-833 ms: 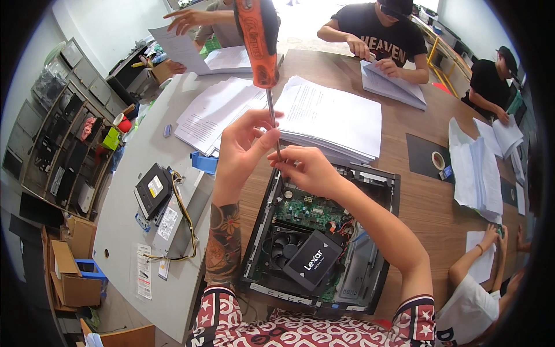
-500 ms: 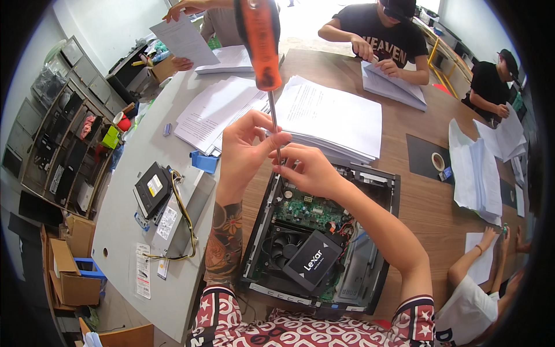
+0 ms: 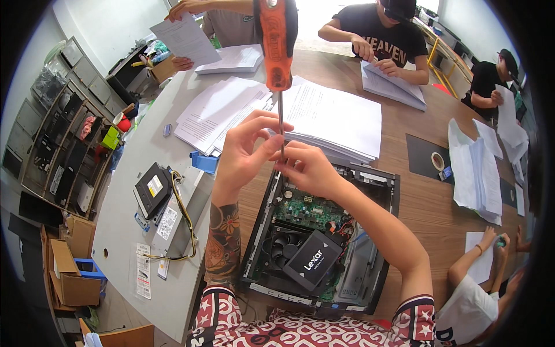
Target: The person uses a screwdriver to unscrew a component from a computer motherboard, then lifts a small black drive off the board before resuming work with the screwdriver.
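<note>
An orange and black screwdriver (image 3: 278,58) stands upright, its handle at the top of the view. My left hand (image 3: 245,149) pinches its metal shaft between thumb and fingers. Just below, my right hand (image 3: 310,168) is closed round the shaft's lower end; the tip is hidden, and whether a screw is there I cannot tell. Under my hands lies an opened desktop computer case (image 3: 361,277) with a green motherboard (image 3: 300,211) and a black fan (image 3: 283,247). A black solid-state drive (image 3: 313,260) rests at a slant inside it, partly over the fan.
Left of the case are a metal power supply (image 3: 173,222) with cables, a black optical drive (image 3: 153,186) and a blue plastic piece (image 3: 203,162). Paper stacks (image 3: 335,118) lie beyond. A tape roll (image 3: 437,161) sits to the right. Several people handle papers around the table.
The screwdriver's handle has shifted right and slightly up, and its shaft is straighter. My left hand has moved slightly left. At the far right, a person has raised a sheet.
</note>
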`<state>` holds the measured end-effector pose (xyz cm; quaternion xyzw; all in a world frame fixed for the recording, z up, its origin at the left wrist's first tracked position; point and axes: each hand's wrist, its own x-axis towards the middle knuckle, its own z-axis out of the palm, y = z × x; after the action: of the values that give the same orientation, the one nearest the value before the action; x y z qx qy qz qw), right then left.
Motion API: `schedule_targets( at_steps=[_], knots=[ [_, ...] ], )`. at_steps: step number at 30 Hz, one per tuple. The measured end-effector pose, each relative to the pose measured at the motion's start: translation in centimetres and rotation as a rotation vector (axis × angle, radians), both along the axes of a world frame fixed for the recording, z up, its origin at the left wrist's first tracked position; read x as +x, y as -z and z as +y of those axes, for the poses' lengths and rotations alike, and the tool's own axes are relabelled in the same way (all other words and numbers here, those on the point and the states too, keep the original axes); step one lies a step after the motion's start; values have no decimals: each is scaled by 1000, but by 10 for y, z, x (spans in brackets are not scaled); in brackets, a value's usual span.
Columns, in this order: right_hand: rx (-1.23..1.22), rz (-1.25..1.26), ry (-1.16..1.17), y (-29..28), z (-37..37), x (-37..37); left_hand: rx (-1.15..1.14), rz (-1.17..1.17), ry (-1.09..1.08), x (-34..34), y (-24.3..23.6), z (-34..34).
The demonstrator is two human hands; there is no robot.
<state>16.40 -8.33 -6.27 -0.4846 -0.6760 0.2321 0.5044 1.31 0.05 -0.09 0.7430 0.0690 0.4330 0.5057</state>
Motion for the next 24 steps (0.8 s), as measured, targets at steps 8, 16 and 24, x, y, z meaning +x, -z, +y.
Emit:
schedule_targets(
  at_steps=[8,16,24],
  knots=[
    [-5,41,32,1,0,-2,42,3,-102,1,12,8],
    [-66,18,37,-4,-2,-3,-97,-58,-30,0,5,3],
    [24,34,71,6,3,2,63,56,-39,1,6,6]
  ],
)
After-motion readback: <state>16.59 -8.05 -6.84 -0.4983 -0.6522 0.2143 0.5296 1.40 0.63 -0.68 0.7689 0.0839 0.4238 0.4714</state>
